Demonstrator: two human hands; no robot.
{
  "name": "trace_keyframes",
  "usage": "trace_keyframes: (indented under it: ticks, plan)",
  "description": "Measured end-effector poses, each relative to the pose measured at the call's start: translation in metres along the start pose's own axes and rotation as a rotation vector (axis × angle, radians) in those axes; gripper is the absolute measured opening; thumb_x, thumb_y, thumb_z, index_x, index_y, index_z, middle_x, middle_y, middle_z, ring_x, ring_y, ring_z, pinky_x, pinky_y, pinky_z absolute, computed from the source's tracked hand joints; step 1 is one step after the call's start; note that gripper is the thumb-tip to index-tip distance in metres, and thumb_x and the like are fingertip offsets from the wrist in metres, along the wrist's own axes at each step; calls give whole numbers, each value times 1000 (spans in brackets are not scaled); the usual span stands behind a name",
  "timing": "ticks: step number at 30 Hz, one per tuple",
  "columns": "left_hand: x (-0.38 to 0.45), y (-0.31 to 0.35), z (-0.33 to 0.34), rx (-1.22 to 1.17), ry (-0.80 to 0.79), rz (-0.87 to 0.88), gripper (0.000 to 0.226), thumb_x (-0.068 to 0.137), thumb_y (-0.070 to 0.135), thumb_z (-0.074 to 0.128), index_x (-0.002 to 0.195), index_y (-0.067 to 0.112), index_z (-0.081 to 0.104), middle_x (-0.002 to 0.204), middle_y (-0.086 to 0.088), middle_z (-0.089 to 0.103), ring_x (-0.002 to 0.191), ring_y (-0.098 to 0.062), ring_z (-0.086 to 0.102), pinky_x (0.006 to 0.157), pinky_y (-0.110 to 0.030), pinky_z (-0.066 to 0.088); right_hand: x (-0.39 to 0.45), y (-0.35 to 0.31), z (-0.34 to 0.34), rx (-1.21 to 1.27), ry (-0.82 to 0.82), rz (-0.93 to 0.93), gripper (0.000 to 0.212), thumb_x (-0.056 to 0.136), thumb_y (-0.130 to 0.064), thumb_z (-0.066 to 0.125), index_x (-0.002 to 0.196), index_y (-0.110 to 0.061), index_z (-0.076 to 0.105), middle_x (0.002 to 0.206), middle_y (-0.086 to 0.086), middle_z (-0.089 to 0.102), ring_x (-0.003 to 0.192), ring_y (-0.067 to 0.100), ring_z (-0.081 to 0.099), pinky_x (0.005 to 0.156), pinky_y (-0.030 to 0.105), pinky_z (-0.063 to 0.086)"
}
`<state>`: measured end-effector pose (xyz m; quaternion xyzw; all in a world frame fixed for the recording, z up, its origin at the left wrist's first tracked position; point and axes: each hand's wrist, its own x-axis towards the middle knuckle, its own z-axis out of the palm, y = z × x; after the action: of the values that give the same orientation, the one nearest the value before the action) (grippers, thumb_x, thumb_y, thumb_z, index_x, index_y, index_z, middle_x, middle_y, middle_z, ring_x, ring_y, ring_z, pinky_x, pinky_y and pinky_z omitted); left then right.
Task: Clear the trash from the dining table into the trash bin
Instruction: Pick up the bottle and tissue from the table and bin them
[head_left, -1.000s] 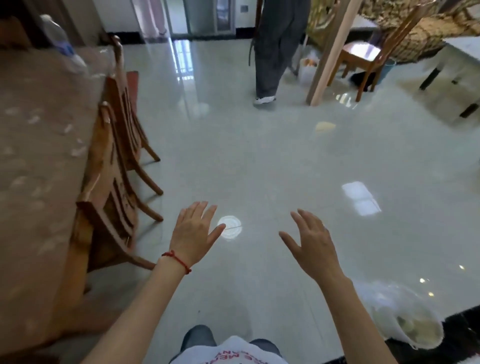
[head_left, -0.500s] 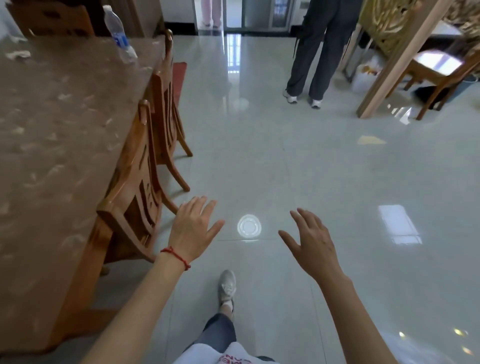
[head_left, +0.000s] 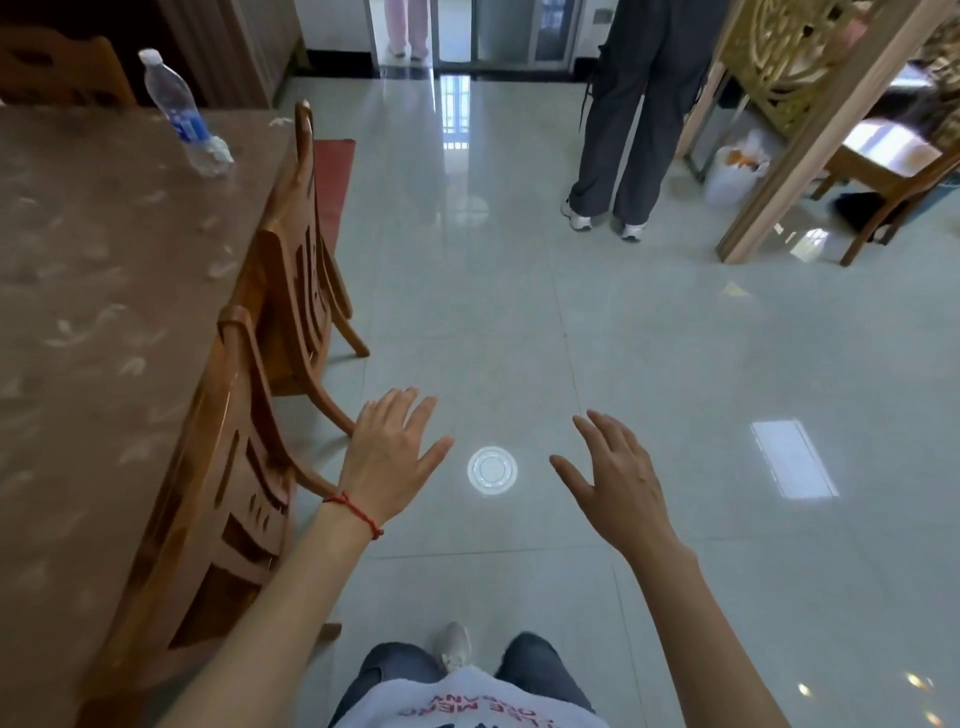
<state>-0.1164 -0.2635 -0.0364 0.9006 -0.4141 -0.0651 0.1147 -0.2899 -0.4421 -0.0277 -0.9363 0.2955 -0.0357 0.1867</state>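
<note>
Both arms reach forward, left hand (head_left: 390, 457) and right hand (head_left: 618, 488) empty, fingers spread.

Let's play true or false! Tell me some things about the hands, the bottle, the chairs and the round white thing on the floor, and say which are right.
1. Both hands are empty. True: the left hand and right hand are open, holding nothing.
2. The water bottle lies on the floor. False: it stands on the table.
3. A round white lid lies on the floor. True.
4. The wooden chairs stand far from the table. False: they are pushed against its edge.
</note>
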Motion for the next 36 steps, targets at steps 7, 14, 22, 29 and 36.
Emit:
trace_keyframes:
  ticks: [7,14,22,29,36]
  plan:
    - [118,-8,-1,0,16,-33,70,89,58,20,134,8,41,141,-17,42,134,-31,33,112,-47,24,123,22,-9,-4,-28,-21,58,91,-47,44,139,-16,34,149,4,32,140,20,23,112,33,20]
    - [252,-8,-13,-35,49,-106,60,89,48,40,131,5,44,138,-20,45,132,-35,36,111,-50,26,269,45,-34,-3,-39,-78,58,91,-47,44,140,-17,33,150,3,30,140,19,21,112,33,18]
    - [373,-31,-34,-53,51,-171,93,80,69,1,128,3,47,135,-21,48,128,-36,40,107,-53,32,415,46,-55,-10,-65,-144,58,91,-47,44,139,-16,33,150,4,32,140,20,23,112,34,19]
    - [490,-80,-43,-21,66,-181,104,73,72,-13,132,8,43,141,-16,43,133,-31,35,110,-47,24,543,27,-45,3,-55,-167,57,91,-46,45,138,-15,36,148,5,34,139,21,26,112,35,22]
    - [595,-141,-60,-8,80,-198,90,79,68,0,134,10,40,143,-14,40,135,-30,32,112,-46,21,665,-15,-45,19,-31,-196,56,90,-44,48,136,-13,39,145,7,39,137,23,30,110,36,25]
